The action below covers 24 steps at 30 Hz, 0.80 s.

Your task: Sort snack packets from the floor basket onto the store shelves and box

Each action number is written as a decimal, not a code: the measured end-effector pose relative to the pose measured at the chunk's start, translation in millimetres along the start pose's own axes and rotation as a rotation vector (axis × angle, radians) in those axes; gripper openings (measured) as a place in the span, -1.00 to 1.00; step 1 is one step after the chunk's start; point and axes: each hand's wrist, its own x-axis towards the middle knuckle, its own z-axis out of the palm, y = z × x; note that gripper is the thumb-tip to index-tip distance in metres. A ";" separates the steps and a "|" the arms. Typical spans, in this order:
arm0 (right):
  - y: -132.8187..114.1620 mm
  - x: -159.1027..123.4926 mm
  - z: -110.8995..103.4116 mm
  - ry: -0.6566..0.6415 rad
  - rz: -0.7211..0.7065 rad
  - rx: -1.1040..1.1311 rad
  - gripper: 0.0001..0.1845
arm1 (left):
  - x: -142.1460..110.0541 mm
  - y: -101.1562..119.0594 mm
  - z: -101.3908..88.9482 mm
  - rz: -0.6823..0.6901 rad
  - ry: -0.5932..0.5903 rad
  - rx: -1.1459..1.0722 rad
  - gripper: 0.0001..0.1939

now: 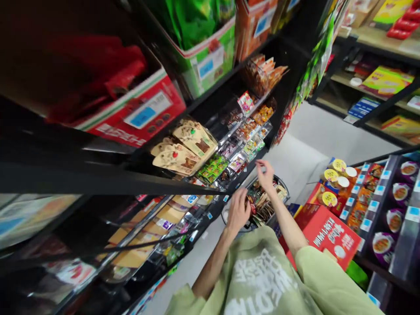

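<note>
My left hand (pixel 238 211) is over the near left side of a dark basket (pixel 288 192) on the floor. Its fingers are bent inward, and a dark red packet (pixel 252 204) shows right beside them; whether they grip it is hidden. Above the basket's far side, my right hand (pixel 265 175) is raised with its fingers curled and drawn together towards the shelf. Anything between those fingertips is too small to make out. Inside the basket lie many small snack packets (pixel 267 199), brown and cream, packed closely.
Left of me a black shelf holds cream snack bags (pixel 188 146), green packets (pixel 213 168), a red carton (pixel 141 118) and a green carton (pixel 206 65). On the right stand a red box (pixel 333 236) and rows of purple instant noodle cups (pixel 393 221).
</note>
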 end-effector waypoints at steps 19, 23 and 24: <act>192.3 -200.1 -176.4 0.137 1.073 -0.340 -0.52 | -126.8 -2.0 100.3 -0.667 -0.859 -0.627 -0.63; 249.3 -188.5 -144.2 0.097 1.131 -0.312 -0.44 | -157.4 -6.4 128.4 -0.784 -0.911 -0.644 -0.60; 264.1 -187.6 -137.7 0.086 1.140 -0.303 -0.42 | -167.2 -9.6 132.0 -0.825 -0.909 -0.644 -0.60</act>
